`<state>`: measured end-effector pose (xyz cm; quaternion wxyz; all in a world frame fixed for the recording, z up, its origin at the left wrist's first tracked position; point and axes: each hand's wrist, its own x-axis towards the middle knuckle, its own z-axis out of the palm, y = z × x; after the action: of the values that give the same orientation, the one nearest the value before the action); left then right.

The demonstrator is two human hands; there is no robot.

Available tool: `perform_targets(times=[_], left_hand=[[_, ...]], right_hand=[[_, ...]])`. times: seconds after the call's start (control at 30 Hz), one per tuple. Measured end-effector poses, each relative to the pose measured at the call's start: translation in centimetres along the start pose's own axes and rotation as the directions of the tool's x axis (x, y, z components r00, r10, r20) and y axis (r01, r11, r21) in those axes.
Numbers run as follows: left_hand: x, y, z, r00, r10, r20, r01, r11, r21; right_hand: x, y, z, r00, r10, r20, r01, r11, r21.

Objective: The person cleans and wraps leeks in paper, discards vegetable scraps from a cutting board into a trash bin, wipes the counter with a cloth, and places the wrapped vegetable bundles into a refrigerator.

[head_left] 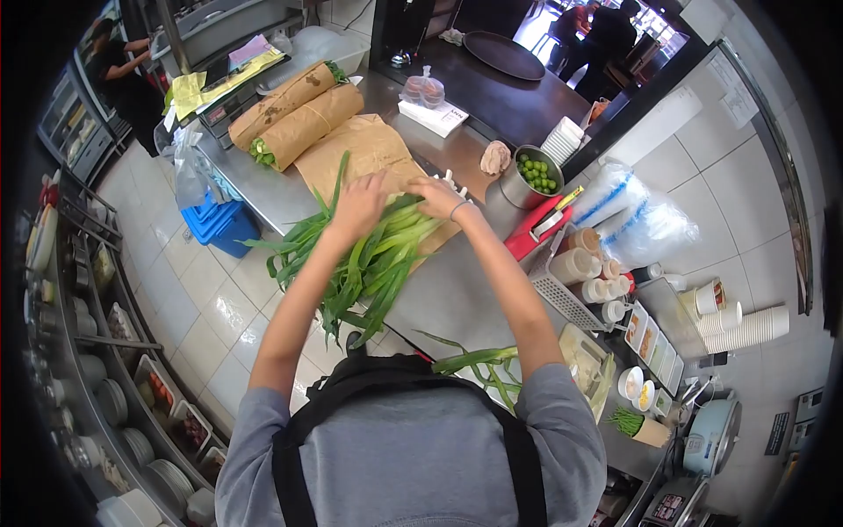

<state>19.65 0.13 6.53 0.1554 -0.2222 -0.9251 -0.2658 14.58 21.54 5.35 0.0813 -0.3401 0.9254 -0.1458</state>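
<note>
A loose bunch of leeks (373, 250) lies across the metal counter, its long green leaves hanging over the near edge. Its white ends (452, 183) point to the right. Brown paper (360, 149) is spread behind and partly under it. My left hand (362, 202) reaches over the leaves, fingers bent at the paper. My right hand (436, 198) is close to the white ends, its fingertips also at the paper, near those of my left. What lies beneath my fingers is partly hidden. Two paper-wrapped bundles (303, 114) of greens rest behind.
A steel pot of limes (537, 173), a red holder with a knife (537, 230) and a basket of bottles (575, 263) stand at the right. A blue bin (218, 227) is on the floor at left. Another person (123, 75) stands at the far left.
</note>
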Motion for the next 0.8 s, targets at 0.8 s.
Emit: perform_targets(times=[0.8], left_hand=[[2.6, -11.6, 6.3, 0.705, -0.366, 0.608, 0.151, 0.914, 0.376]], right_hand=[[-2.3, -0.7, 2.4, 0.993, -0.122, 0.003, 0.112, 0.899, -0.424]])
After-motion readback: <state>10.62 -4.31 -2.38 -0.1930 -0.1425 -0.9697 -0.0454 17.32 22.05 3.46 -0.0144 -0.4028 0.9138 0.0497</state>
